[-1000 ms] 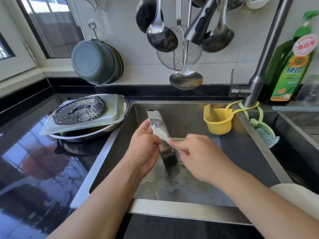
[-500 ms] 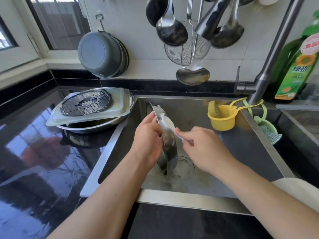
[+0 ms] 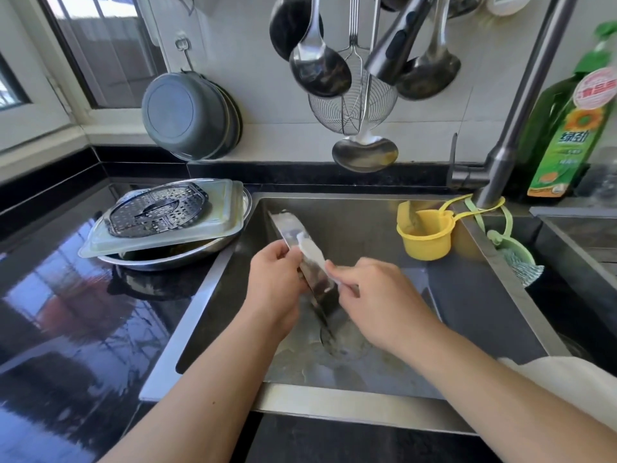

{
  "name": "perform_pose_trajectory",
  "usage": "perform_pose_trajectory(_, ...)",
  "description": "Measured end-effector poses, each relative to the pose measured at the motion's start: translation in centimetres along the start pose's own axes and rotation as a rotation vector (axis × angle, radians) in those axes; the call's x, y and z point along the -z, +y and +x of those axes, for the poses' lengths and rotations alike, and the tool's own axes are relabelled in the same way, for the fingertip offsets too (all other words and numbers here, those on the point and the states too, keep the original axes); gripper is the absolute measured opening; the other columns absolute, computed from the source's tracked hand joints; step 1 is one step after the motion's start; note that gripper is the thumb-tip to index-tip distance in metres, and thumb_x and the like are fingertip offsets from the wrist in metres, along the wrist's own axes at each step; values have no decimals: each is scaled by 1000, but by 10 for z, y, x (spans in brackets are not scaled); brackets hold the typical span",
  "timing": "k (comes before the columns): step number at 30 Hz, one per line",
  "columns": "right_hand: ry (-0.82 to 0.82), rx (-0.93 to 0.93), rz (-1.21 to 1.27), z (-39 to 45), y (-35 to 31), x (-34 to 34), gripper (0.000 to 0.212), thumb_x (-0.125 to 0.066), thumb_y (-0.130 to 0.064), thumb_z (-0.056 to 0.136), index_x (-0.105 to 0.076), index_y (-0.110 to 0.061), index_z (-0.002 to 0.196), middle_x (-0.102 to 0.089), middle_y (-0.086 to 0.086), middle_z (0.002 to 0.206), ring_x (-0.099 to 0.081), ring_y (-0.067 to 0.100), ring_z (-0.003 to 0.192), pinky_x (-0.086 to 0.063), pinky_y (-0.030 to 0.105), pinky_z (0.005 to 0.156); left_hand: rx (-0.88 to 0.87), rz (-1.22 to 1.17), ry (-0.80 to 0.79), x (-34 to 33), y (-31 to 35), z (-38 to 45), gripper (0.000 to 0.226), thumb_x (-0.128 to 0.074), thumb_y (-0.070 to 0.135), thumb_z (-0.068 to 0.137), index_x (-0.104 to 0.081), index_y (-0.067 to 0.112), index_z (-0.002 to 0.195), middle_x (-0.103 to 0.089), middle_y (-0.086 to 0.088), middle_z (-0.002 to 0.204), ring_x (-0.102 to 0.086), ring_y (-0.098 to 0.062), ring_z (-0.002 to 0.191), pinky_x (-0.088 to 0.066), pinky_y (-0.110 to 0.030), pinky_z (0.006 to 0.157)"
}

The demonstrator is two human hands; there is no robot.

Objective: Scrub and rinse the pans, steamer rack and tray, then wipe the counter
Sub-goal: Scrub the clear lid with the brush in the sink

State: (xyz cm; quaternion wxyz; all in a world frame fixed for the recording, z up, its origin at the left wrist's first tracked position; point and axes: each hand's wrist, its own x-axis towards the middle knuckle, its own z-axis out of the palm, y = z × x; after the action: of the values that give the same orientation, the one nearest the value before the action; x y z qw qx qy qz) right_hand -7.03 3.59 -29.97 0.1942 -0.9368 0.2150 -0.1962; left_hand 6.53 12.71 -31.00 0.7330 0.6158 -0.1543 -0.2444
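— While the steel pan [image 3: 293, 238] stands on edge over the sink [image 3: 367, 406], which hand has it?

— The left hand [image 3: 277, 285]; its fingers curl round the near rim, thumb on the side facing us; the pan tilts, its lower edge down by the drain [image 3: 337, 342], its upper edge toward the sink's back wall.

— And the right hand [image 3: 377, 302]?

— It pinches a white scrubbing cloth [image 3: 312, 252] between thumb and fingertips; the cloth lies against the pan's upper rim, just beside the left fingers; whether it is a cloth or a thin sponge I cannot tell.

— Where are the other pieces?

— On the black counter [image 3: 66, 329] left of the sink; a second steel pan [image 3: 173, 257] sits at the bottom, a pale translucent tray [image 3: 227, 208] lies across it, and the perforated steamer rack [image 3: 157, 210] rests on the tray.

— Anything in the basin itself?

— Cloudy water pooled round the drain; a yellow hanging cup [image 3: 425, 233] on the right wall, looped to the faucet [image 3: 507, 135]; a green brush [image 3: 517, 259] hangs just beyond it.

— Behind?

— Ladles [image 3: 317, 68] and a wire skimmer [image 3: 350, 108] hang on the wall; grey basins [image 3: 187, 115] hang left of them; a green detergent bottle [image 3: 564, 138] stands at the right.
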Motion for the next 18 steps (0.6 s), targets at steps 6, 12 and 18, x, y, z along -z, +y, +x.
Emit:
perform_pose_trajectory(6, 36, -11, -57, 5, 5, 4, 45, -49, -29, 101, -53, -53, 138, -44, -5, 82, -57, 24, 86, -44, 37, 63, 164, -302, -109, -6, 9, -10, 20, -43, -5, 101, -62, -2, 107, -66, -26, 95, -69, -37, 91, -56, -63, 90)
perform_pose_trajectory(12, -39, -81, -144, 4, 11, 16, 45, -44, -29, 102, -52, -52, 139, -44, -8, 90, -57, 23, 93, -45, 35, 65, 285, -376, -11, -9, 12, -12, 25, -39, -12, 96, -64, -11, 97, -74, -22, 80, -74, -38, 83, -61, -57, 77)
perform_pose_trajectory(18, -122, -42, -149, -1, 9, 17, 44, -48, -28, 100, -56, -51, 136, -55, -4, 98, -59, 25, 94, -45, 35, 66, 390, -437, 16, -4, 7, -2, 27, -32, -4, 104, -54, -15, 116, -71, -30, 98, -75, -41, 87, -59, -58, 73)
